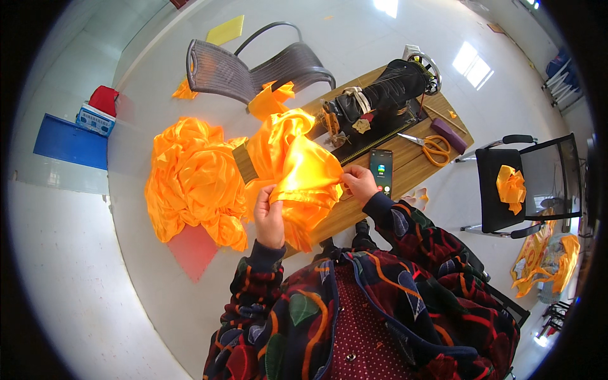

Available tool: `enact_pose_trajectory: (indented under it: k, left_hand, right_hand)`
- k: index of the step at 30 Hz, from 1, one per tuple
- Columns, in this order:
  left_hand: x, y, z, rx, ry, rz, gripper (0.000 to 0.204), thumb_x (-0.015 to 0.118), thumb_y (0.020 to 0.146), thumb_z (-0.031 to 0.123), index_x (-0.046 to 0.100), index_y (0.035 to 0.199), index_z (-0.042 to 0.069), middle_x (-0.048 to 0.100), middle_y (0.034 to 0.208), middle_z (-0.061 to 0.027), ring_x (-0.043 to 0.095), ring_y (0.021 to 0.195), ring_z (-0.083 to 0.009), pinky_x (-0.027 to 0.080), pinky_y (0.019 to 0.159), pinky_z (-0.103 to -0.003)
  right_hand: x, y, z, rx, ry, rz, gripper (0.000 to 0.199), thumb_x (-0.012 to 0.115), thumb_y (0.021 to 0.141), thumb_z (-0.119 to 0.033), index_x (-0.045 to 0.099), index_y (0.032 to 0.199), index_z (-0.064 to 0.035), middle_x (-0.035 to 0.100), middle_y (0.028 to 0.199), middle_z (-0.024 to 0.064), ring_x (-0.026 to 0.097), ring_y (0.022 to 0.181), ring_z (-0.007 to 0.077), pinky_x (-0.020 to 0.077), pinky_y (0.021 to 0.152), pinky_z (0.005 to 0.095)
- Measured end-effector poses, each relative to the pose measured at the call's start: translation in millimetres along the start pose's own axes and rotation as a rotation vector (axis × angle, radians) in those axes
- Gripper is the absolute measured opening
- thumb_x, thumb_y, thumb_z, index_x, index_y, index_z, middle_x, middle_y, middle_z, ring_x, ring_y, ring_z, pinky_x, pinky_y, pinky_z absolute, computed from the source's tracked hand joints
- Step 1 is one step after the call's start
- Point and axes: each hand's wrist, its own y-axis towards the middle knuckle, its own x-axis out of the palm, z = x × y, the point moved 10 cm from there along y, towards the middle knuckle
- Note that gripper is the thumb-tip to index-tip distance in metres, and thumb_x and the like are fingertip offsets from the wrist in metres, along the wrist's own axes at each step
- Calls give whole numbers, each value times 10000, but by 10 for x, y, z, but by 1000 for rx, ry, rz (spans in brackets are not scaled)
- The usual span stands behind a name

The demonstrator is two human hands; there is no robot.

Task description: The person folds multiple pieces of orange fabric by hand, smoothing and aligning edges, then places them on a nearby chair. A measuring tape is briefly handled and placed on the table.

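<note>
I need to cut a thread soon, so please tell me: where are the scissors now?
In the head view, the orange-handled scissors lie on the wooden table to the person's right, between the black sewing machine and a purple case, beyond the phone.

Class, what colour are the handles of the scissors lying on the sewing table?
Orange handles on the scissors, seen best in the head view.

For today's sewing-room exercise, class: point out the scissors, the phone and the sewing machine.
scissors (434,147), head view, on the orange handles.
phone (381,171), head view, middle of its dark screen.
sewing machine (387,90), head view, on the black upper arm.
</note>
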Motion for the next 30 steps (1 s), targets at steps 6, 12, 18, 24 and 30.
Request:
enact_pose_trajectory:
  k: [6, 12, 18, 24, 30]
  left_hand:
    - [-108, 81, -118, -62, -127, 80, 172, 454, 868, 13, 525, 1024, 14, 549, 990, -20, 506, 907, -88, 399, 829, -222]
    - [-78, 132, -192, -86, -227, 104, 171, 452, 855, 8, 531, 1006, 14, 564, 979, -34, 523, 892, -99, 412, 824, -231]
    - [-2, 158, -168, -61, -162, 84, 176, 462, 845, -2, 528, 1008, 7, 570, 963, -31, 533, 866, -94, 427, 795, -226]
    - [273, 103, -122, -13, -26, -72, 175, 461, 849, -19, 527, 1009, 10, 566, 950, -24, 527, 846, -77, 435, 762, -208]
    - [300, 63, -133, 172, 279, -82, 336, 586, 757, -43, 490, 1073, 17, 498, 997, -61, 521, 918, -152, 434, 803, -252]
  right_hand:
    - [-206, -147, -192, -149, 219, 85, 105, 485, 822, -27, 558, 896, -17, 547, 699, 7, 492, 529, 78, 418, 488, 208]
    - [-230, -317, -44, -112, 395, 10, 136, 471, 842, -38, 511, 969, -65, 555, 748, 9, 509, 553, 87, 444, 503, 219]
    - [-67, -614, -476, -508, -455, 73, 456, 587, 759, -73, 420, 1179, -10, 512, 1095, 154, 511, 1022, 253, 428, 852, 332]
    - [621, -969, -1038, -835, -767, 22, 671, 670, 699, -127, 363, 1286, -18, 396, 1288, 210, 394, 1192, 350, 334, 991, 388]
    - [816, -618, -1156, -778, -899, -58, 395, 587, 666, -54, 542, 1058, -67, 609, 889, 172, 575, 855, 350, 461, 735, 422]
